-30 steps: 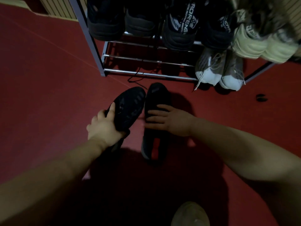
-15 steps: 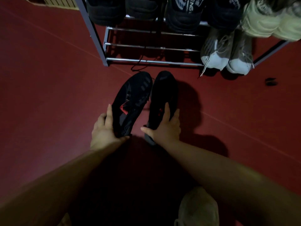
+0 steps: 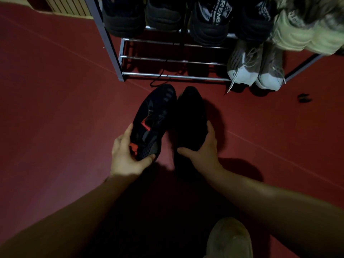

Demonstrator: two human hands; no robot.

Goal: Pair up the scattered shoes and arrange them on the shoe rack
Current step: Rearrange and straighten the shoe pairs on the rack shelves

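Two black shoes with red accents sit side by side in front of the shoe rack [image 3: 111,43], toes pointing at it. My left hand [image 3: 128,155] grips the heel of the left black shoe [image 3: 154,116], whose red marks show. My right hand [image 3: 202,151] grips the heel of the right black shoe [image 3: 191,116], which is in deep shadow. The rack's bottom shelf [image 3: 173,76] has bare bars on the left and a white pair [image 3: 256,71] on the right. The upper shelf carries black sneakers [image 3: 210,21] and a pale green pair [image 3: 305,36].
The floor is red. A small dark object [image 3: 304,98] lies on it right of the rack. A black lace [image 3: 158,79] dangles over the bottom bar. A pale shoe [image 3: 229,239] shows at the bottom edge. A slatted wall panel [image 3: 68,6] stands at the back left.
My right hand shifted from the top of the right shoe to its heel. Both shoes now sit closer together, toes toward the rack, and the left shoe turned to show its red marks.
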